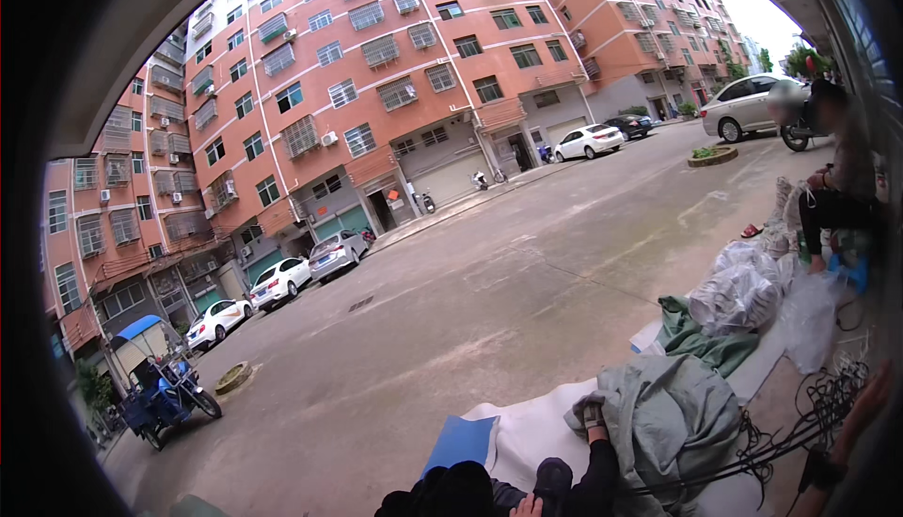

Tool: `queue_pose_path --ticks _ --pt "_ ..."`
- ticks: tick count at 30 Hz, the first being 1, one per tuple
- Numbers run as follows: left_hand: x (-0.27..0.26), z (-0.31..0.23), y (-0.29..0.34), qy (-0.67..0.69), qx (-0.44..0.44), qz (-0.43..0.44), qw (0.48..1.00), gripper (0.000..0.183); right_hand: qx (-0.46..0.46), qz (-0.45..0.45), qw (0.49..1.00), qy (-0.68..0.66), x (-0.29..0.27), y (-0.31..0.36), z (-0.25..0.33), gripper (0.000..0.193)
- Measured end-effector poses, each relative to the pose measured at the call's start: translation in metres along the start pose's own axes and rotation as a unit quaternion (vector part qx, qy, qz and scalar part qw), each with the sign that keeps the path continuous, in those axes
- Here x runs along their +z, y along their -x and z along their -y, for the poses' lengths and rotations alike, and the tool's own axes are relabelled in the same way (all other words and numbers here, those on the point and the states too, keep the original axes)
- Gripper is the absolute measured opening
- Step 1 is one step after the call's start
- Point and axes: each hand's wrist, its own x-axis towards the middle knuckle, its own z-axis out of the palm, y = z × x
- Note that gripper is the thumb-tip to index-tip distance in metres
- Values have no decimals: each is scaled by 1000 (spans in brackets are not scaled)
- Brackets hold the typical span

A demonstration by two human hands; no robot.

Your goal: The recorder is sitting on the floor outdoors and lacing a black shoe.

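At the lower edge, the fingers of my left hand point(527, 507) lie stretched out beside a dark shoe point(554, 476); nothing shows in them. My right hand point(871, 398) is raised at the far right by the dark rim, with a dark band point(824, 470) on its wrist. Beside it lies a tangle of thin black cords point(816, 406). Some strands run left across a crumpled grey-green cloth point(670, 413) toward my legs. Shadow and the picture's rim hide the right fingers, so whether they grip a cord cannot be made out.
White sheeting point(536, 423) and a blue sheet point(461, 442) lie ahead. Stuffed clear plastic bags point(738, 286) stand right, near a seated person point(842, 178). Beyond are a paved yard point(451, 329), a blue cargo tricycle point(165, 395), parked cars point(337, 254) and orange-red buildings point(376, 75).
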Motion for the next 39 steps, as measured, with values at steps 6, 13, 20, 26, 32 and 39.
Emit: queue_pose_path --ticks 6,13,20,26,32,39 --pt "-23 1 -14 122 -41 60 990 101 5 132 990 -44 7 48 -1 22" --pt "-3 54 -76 44 -60 -189 979 30 308 314 818 -371 18 124 85 25" --pt "12 52 -70 198 -73 -229 950 15 235 673 681 -167 35 256 128 21" --pt "8 59 -63 226 -110 -218 943 19 -26 798 592 -110 47 388 124 18" --pt "22 73 -47 263 -137 -209 932 22 -62 853 519 -19 52 445 99 23" --pt "6 70 -49 312 -167 -162 921 23 -94 823 561 3 74 483 118 17"
